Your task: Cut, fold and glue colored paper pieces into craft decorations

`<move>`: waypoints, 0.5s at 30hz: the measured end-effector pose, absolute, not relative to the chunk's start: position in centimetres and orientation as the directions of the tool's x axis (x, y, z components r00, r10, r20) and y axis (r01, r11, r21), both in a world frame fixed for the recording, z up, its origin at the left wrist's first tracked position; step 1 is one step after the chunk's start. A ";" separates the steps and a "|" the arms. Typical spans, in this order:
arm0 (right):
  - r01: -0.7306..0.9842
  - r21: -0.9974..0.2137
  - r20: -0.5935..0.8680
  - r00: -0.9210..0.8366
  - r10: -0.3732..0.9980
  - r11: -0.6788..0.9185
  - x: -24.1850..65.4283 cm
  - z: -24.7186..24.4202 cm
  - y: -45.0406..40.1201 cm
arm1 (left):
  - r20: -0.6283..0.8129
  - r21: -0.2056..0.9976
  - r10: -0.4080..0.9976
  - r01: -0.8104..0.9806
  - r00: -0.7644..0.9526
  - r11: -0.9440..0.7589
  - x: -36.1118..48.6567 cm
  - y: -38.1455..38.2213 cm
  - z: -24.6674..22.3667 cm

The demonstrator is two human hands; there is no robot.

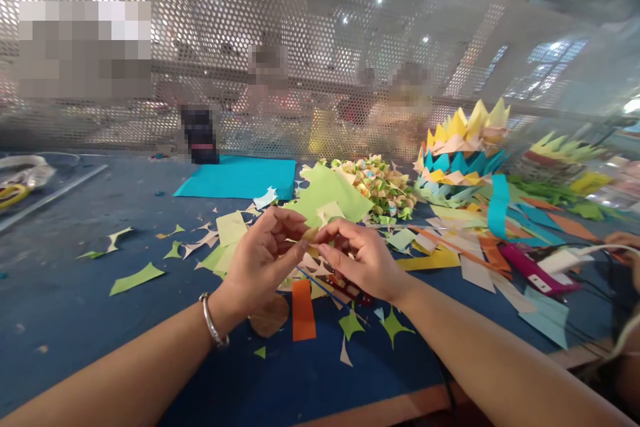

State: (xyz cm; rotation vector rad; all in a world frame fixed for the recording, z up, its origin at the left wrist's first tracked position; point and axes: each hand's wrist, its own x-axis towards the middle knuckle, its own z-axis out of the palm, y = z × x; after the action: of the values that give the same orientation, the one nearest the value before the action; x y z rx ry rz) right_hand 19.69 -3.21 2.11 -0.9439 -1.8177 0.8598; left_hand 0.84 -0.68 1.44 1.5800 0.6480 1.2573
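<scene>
My left hand (pixel 267 257) and my right hand (pixel 357 255) meet at the middle of the view, thumbs and fingers pinched on a small yellowish paper piece (pixel 311 235) between them. Most of that piece is hidden by the fingertips. Just beyond them lies a large light green paper sheet (pixel 333 193). Below the hands are an orange paper strip (pixel 303 310), a round brown wooden piece (pixel 270 315) and green star-shaped scraps (pixel 351 325). A thin blue stick (pixel 320 282) is partly visible under my right hand.
Behind are a blue sheet (pixel 237 178), a heap of small folded papers (pixel 383 183) and a spiky layered paper stack (pixel 460 157). At right, a magenta device (pixel 537 270) with a white plug and cable lies near another person's hand (pixel 625 243). A perforated screen (pixel 310 13) stands behind.
</scene>
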 end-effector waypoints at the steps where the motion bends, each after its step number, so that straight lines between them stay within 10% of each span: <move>1: 0.258 -0.842 0.390 -0.314 0.866 0.473 19.7 2.1 -3.2 | 0.413 0.911 0.854 -0.159 0.317 -0.381 0.9 -0.7 1.4; 15: 0.250 -0.842 0.418 -0.257 0.871 0.478 19.9 1.5 -3.2 | 0.282 0.932 0.910 -0.312 0.305 -0.185 1.2 -0.4 1.0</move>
State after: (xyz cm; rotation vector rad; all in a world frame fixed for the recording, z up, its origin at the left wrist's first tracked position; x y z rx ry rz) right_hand 19.89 -3.21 1.53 -0.9539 -1.7656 0.8114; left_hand 1.16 -0.44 1.01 1.3121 0.6214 1.2299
